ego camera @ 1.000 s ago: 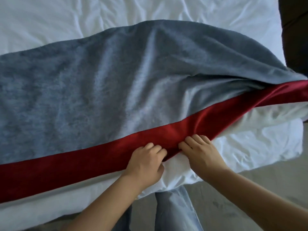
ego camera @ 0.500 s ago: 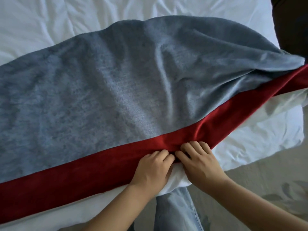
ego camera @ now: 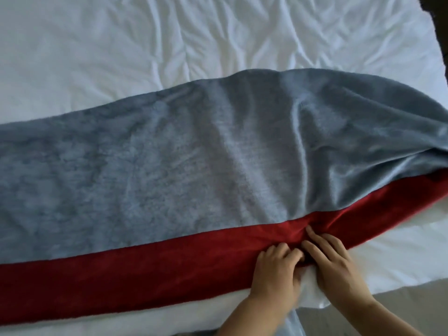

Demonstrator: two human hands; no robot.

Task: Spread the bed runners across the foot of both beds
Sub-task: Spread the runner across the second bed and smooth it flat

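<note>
A grey-blue plush bed runner with a red velvet border lies across the foot of a white bed. It is flat on the left and bunched in folds toward the right edge. My left hand pinches the red border's near edge, fingers curled. My right hand sits right beside it, touching it, fingers pressed into a gathered crease of the red border. Both hands are at the bed's near edge.
The white duvet is wrinkled beyond the runner. Its overhang drops at the near right to a grey floor. Dark furniture stands at the far right corner. My jeans-clad leg is below the hands.
My hands have come together, and pushed the red border a little farther onto the bed. The view tilted up, showing more white duvet beyond the runner.
</note>
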